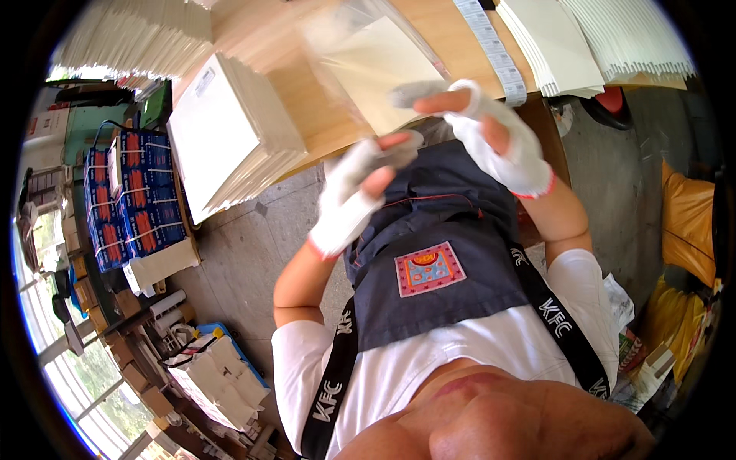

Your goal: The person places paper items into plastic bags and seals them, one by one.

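Note:
My left hand (360, 184) wears a white glove that leaves the thumb and a finger bare. It hovers in front of the table edge, thumb apart from the fingers, with nothing visible in it. Slightly higher, my right hand (494, 134), gloved the same way, stretches its fingers leftward with the thumb apart; it too shows nothing held. Motion smears the fingertips of both. Just beyond them, a cream-white flat sheet or booklet (383, 65) lies on the wooden table (268, 34), with a clear plastic bag (330, 38) blurred around or over it.
A tall stack of white booklets (222, 138) stands at the table's left edge. A strip of printed labels (494, 54) runs along the right, beside more white stacks (548, 42). Strapped blue boxes (142, 195) sit at left; an orange bag (686, 222) is at right.

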The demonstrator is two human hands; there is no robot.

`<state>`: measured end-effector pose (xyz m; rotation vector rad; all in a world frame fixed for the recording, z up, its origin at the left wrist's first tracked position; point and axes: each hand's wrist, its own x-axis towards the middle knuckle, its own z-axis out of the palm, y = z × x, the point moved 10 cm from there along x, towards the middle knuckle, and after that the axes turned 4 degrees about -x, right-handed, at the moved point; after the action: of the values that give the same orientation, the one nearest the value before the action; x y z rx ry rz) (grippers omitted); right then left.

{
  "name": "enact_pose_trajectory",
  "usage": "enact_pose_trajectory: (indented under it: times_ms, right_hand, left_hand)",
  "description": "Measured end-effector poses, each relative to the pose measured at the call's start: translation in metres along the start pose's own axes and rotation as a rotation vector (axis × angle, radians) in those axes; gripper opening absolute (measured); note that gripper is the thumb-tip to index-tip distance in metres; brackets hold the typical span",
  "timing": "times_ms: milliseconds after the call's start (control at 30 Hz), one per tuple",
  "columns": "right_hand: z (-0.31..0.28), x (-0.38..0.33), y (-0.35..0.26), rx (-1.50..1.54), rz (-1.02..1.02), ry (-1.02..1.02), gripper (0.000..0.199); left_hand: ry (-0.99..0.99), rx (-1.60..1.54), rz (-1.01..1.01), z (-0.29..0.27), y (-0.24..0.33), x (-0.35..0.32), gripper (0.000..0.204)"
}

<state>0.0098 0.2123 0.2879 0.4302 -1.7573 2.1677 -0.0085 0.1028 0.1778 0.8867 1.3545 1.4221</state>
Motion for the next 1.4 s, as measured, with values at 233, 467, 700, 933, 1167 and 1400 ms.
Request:
enact_pose_trajectory:
  times_ms: [233, 467, 700, 933, 1167, 1400]
  right_hand:
    - [0.115, -0.023, -0.124, 0.100, -0.486, -0.734, 0.044]
    - [0.111, -0.038, -0.111, 0.042, -0.485, -0.759, 0.031]
    - [0.071, -0.059, -0.062, -0.800, -0.477, -0.544, 0.019]
    - [0.017, -0.018, 0.021, -0.145, 0.065, 0.019, 0.021]
    - [0.113, -0.032, -0.131, 0.608, -0.378, -0.845, 0.010]
    - [0.104, -0.044, -0.023, -0.184, -0.188, -0.776, 0.025]
  left_hand:
    - [-0.406, 0.109, 0.599, 0.093, 0.158, -0.047, 0.047]
    - [-0.339, 0.125, 0.672, 0.084, 0.154, -0.047, 0.042]
    - [0.339, 0.153, 0.542, 0.004, 0.063, -0.036, 0.038]
    - [1.064, 0.107, 0.106, -0.112, -0.153, -0.031, 0.036]
    - [0.937, -0.172, -0.140, -0.129, -0.210, -0.005, 0.033]
    - [1.015, -0.670, -0.194, -0.115, -0.235, -0.019, 0.017]
